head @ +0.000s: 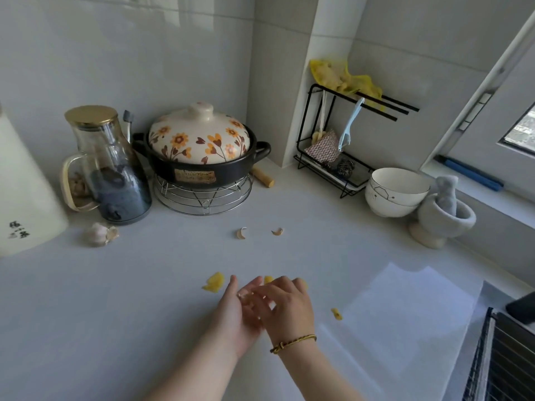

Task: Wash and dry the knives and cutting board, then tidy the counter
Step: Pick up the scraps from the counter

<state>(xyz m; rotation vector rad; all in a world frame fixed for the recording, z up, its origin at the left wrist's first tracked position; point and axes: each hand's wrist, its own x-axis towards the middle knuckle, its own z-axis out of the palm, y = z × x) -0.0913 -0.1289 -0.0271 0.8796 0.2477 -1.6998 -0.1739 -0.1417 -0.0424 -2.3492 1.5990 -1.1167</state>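
Note:
Both hands meet over the white counter (144,299) near its front middle. My left hand (234,311) lies palm up and cupped, fingers apart, with a small pale scrap in it. My right hand (285,305), a cord bracelet on its wrist, hovers over the left palm with fingers spread; motion blur hides whether it grips anything. Yellow peel scraps lie around them: one piece (214,282) to the left, some (269,279) just behind the fingers, one (336,314) to the right. Two garlic skins (241,233) (277,231) lie farther back. No knife or cutting board is in view.
At the back stand a glass jug (110,169), a flowered clay pot (199,151) on a wire trivet, a garlic bulb (98,234), a black rack (333,157) with a yellow cloth (344,76), white bowls (396,192) and a stone mortar (443,215). A sink rack (503,360) sits at right.

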